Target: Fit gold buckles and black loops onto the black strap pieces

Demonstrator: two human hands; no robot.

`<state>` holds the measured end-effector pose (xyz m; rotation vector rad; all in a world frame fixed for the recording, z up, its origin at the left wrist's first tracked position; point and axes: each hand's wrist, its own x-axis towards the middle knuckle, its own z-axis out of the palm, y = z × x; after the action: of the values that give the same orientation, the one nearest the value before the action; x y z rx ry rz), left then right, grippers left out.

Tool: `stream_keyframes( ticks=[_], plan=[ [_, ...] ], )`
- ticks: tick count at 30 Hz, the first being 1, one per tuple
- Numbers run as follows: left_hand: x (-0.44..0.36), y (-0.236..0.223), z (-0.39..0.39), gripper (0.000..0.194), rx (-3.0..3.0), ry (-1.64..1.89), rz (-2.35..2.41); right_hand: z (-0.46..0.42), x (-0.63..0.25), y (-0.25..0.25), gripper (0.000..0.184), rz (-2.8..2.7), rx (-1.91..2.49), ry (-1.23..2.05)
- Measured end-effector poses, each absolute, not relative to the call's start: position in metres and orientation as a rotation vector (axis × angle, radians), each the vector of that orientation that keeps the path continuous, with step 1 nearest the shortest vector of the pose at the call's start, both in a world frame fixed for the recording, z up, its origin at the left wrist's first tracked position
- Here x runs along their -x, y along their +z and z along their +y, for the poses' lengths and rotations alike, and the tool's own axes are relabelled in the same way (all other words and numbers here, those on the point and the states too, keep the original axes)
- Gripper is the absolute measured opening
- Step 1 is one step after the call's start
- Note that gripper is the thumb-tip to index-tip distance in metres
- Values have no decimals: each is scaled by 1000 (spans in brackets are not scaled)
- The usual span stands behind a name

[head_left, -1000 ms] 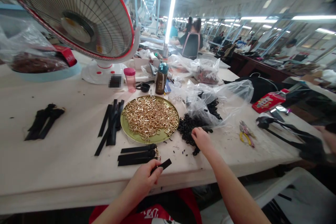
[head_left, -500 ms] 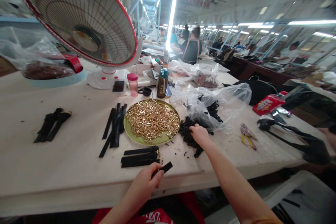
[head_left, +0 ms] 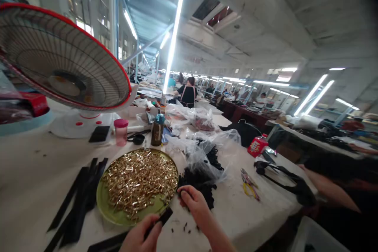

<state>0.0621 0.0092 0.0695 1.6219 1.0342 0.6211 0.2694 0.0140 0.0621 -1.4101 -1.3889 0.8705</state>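
My left hand [head_left: 144, 234] is closed on a short black strap [head_left: 166, 215], whose end sticks out past the thumb at the front rim of a green plate [head_left: 110, 210]. Small gold metal buckles [head_left: 141, 181] are heaped on this plate. Just right of the plate, my right hand [head_left: 196, 206] pinches a small dark piece [head_left: 179, 192], too small to make out fully. Behind its fingers lies a pile of small black pieces [head_left: 203, 183], partly under a clear plastic bag [head_left: 195, 153]. Several black straps [head_left: 79, 201] lie left of the plate.
A large fan [head_left: 67, 71] stands at the left. A pink-lidded cup [head_left: 121, 132] and a dark bottle [head_left: 157, 130] are behind the plate. Yellow-handled pliers [head_left: 249, 185], a red container [head_left: 258, 145] and a black strap bundle [head_left: 289, 183] lie right. Another person's arm [head_left: 330, 189] reaches in there.
My right hand has left the black pile and come close to my left hand, fingers pinched. The left hand still holds the strap. The camera view has tilted up and shifted.
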Motion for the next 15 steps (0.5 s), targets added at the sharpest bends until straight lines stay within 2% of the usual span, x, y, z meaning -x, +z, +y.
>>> stream_keyframes(
  ticks=[2, 5, 12, 15],
  plan=[
    [-62, 84, 2, 37, -1614, 719, 1080, -8, -247, 72, 31, -1152, 1141, 1133],
    [-58, 93, -10, 32, -1551, 811, 1077, -31, -226, 83, 30, -920, 999, 1310],
    [-41, 97, -40, 26, -1533, 834, 1086, -62, -203, 80, 34, -698, 1007, 1386],
    [-38, 98, -47, 25, -1627, 826, 1119, -70, -198, 77, 30, -629, 1014, 1359]
  ],
)
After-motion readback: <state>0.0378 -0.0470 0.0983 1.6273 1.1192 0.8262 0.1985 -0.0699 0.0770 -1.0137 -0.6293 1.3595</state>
